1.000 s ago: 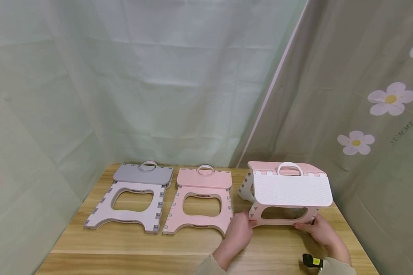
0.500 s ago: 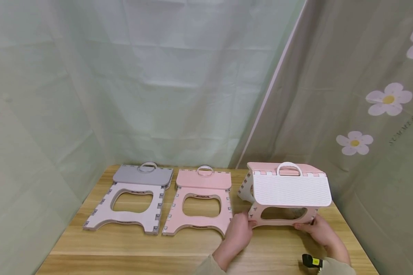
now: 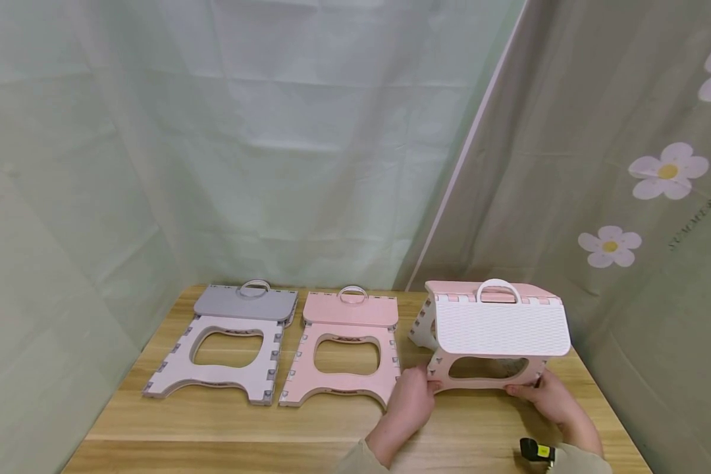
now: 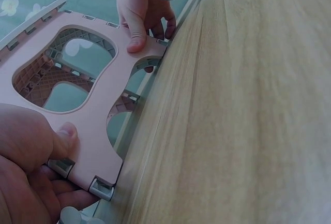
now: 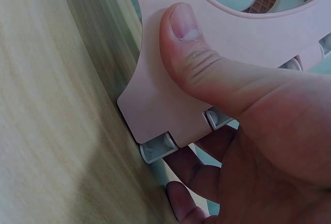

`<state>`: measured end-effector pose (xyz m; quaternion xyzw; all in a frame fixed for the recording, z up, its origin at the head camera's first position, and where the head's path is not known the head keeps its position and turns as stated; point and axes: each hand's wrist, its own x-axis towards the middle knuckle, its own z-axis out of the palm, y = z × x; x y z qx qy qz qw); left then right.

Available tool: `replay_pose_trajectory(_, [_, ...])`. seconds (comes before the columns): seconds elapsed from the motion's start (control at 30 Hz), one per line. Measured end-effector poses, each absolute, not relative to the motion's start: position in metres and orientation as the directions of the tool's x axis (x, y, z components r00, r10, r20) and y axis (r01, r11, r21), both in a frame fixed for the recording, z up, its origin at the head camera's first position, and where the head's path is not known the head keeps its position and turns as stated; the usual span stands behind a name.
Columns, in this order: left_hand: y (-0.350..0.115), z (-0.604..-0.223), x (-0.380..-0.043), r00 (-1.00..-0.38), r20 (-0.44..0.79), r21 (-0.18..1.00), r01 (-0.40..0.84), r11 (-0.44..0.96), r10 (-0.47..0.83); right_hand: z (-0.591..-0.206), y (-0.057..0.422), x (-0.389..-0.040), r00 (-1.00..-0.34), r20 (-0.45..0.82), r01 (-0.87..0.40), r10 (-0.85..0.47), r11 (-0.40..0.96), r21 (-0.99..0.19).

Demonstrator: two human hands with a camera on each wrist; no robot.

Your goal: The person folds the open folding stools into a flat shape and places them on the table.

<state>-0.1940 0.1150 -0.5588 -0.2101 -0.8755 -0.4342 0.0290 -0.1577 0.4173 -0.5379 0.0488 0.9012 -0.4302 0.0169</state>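
A pink and white folding stool (image 3: 502, 326) stands partly unfolded at the table's right side, its white seat half and pink seat half sloping down from a white carry handle (image 3: 498, 284). My left hand (image 3: 411, 398) grips the left lower edge of its pink front leg panel (image 4: 109, 85), thumb on the face and fingers behind. On the other side my right hand (image 3: 553, 398) pinches the panel's right lower corner. In the right wrist view, the right thumb (image 5: 183, 43) presses flat on the pink plastic, with the fingers curled behind the hinged edge.
A grey folding stool (image 3: 245, 303) lies folded flat at the left of the wooden table (image 3: 243, 438). Beside it lies a pink folding stool (image 3: 351, 313), its right foot close to my left hand. Pale green curtains (image 3: 332, 164) hang behind and along the sides.
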Motion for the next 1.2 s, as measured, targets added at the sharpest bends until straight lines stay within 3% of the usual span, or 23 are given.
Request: replay_pose_trajectory(1.2, [0.1125, -0.5591, -0.1933, -0.910, 0.246, 0.745, 0.398, 0.535, 0.335, -0.5420, 0.4182, -0.1602, -0.994, -0.070, 0.104, 0.078, 0.625, -0.774])
